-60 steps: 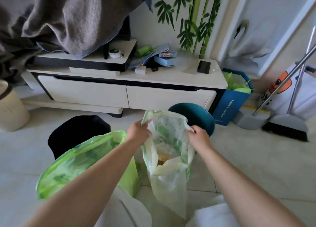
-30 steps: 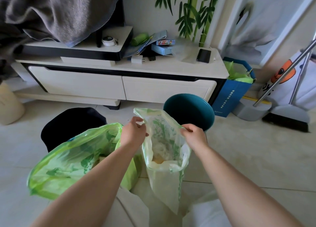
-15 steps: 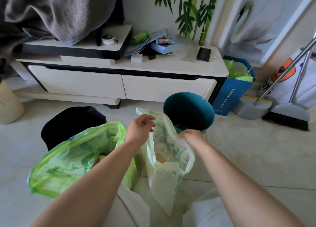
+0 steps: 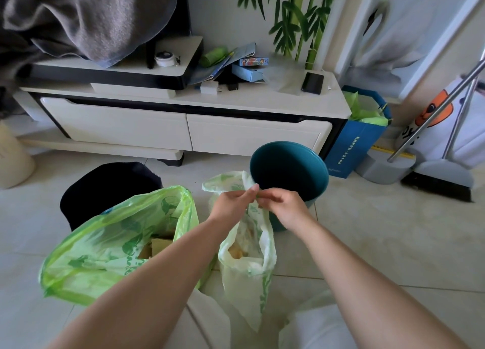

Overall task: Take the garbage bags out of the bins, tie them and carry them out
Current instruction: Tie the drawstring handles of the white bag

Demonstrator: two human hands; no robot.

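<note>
**A:** Hands first: how were the left hand (image 4: 232, 204) and the right hand (image 4: 284, 204) in the head view?

**B:** Both pinched the thin, crinkled rim of the pale garbage bag (image 4: 246, 259). Their fingertips met above its mouth and bunched the film together.

**A:** And the bag itself?

**B:** It hung slack beneath them. It was translucent whitish-green plastic with a leaf print, with something yellowish lumped inside. Its narrowing bottom dropped between the person's light-trousered knees. Just behind it stood the smooth, round teal bin (image 4: 288, 170), its dark inside showing.

**A:** Was there another bag?

**B:** Yes, a glossy bright green garbage bag (image 4: 110, 243) lay to the left on the tiled floor (image 4: 367, 243). It was puffed open, with a brown cardboard box (image 4: 160, 245) inside. The matte, round black bin (image 4: 105, 188) sat just behind it.

**A:** What was further back?

**B:** A cream, two-drawer TV cabinet (image 4: 183, 128) with black trim stood there. A flat black phone (image 4: 312, 83) lay on its top, and a soft grey blanket (image 4: 91, 15) draped above it. A stiff blue paper bag (image 4: 351, 149) stood at its right end, and a metal-handled broom (image 4: 441, 180) leaned beyond that.
</note>
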